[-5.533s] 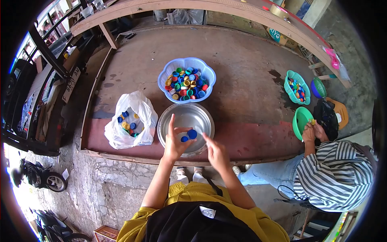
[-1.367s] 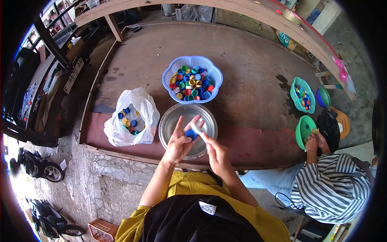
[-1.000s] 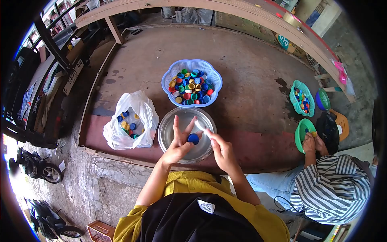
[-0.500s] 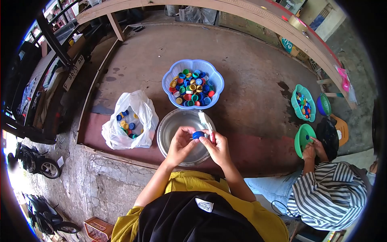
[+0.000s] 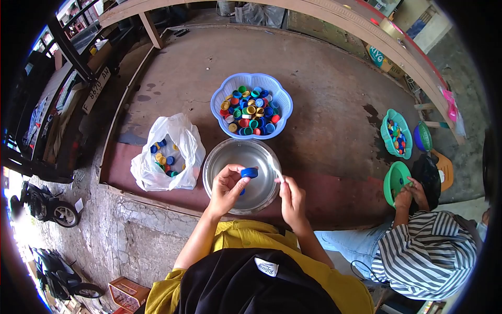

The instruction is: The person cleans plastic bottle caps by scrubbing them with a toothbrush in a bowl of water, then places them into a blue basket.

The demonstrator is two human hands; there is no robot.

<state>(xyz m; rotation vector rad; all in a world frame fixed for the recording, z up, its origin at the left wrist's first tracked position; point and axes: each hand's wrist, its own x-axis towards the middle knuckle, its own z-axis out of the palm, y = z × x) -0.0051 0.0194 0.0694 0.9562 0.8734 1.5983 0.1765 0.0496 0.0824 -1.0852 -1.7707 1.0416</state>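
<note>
My left hand point(image 5: 226, 189) pinches a blue bottle cap point(image 5: 249, 172) between thumb and fingers, above a metal bowl point(image 5: 207, 162) holding what looks like clear water. My right hand point(image 5: 293, 201), just right of the cap, is closed around the handle of a toothbrush point(image 5: 275, 166). Its head points up and away, apart from the cap. Another small blue thing point(image 5: 242, 192) shows in the bowl below my left hand. Behind the bowl is a lavender-blue basket point(image 5: 285, 104) full of bottle caps in several colours. To the left, an opened white plastic bag point(image 5: 189, 146) contains more caps.
At the right, a person in a striped top point(image 5: 434, 246) has both hands at a green basin point(image 5: 387, 186). A turquoise basket point(image 5: 386, 141) of caps and a black bag point(image 5: 426, 178) are close by. A wooden rail point(image 5: 293, 10) crosses the far side of the low table point(image 5: 209, 57).
My hands have moved apart: the right has gone right and down with the toothbrush, while the left keeps the blue cap, now slightly further left and higher.
</note>
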